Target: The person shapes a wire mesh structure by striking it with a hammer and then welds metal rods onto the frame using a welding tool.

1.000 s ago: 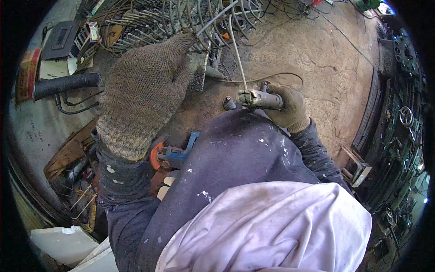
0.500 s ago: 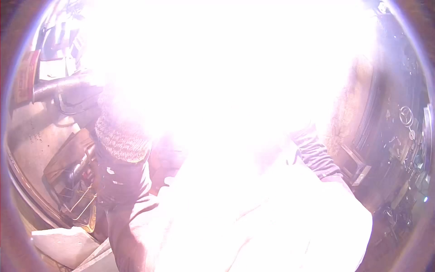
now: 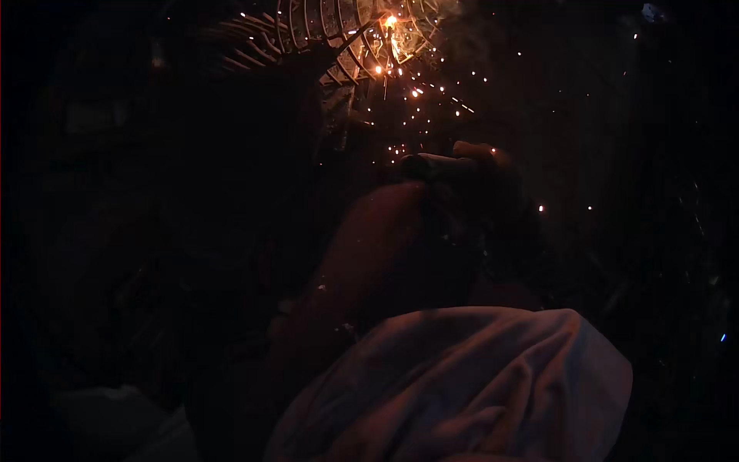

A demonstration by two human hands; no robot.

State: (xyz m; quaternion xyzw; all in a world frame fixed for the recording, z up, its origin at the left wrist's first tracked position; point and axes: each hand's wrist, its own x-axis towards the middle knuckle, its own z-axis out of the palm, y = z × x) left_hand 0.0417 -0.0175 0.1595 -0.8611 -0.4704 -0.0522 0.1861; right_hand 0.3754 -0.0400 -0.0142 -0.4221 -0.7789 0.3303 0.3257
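Observation:
The view is almost black, lit only by a glowing weld spot (image 3: 389, 21) and orange sparks falling from it. The spot sits on a curved wire frame (image 3: 339, 42) at the top. My right hand (image 3: 489, 173), gloved, is closed around a welding electrode holder (image 3: 431, 162) just below the sparks; the thin rod toward the spot is lost in the dark. My left hand (image 3: 254, 146) is only a dark shape raised beside the frame, and its grip is hidden. My knee (image 3: 369, 254) and a pale cloth (image 3: 462, 377) on my lap show faintly.
Sparks scatter down and to the right of the wire frame, some reaching past my right hand. The floor, tools and racks around me are hidden in darkness.
The daylight scene turned to a white flash half a second ago and is now dark with sparks. My right hand with the holder stays in about the same place.

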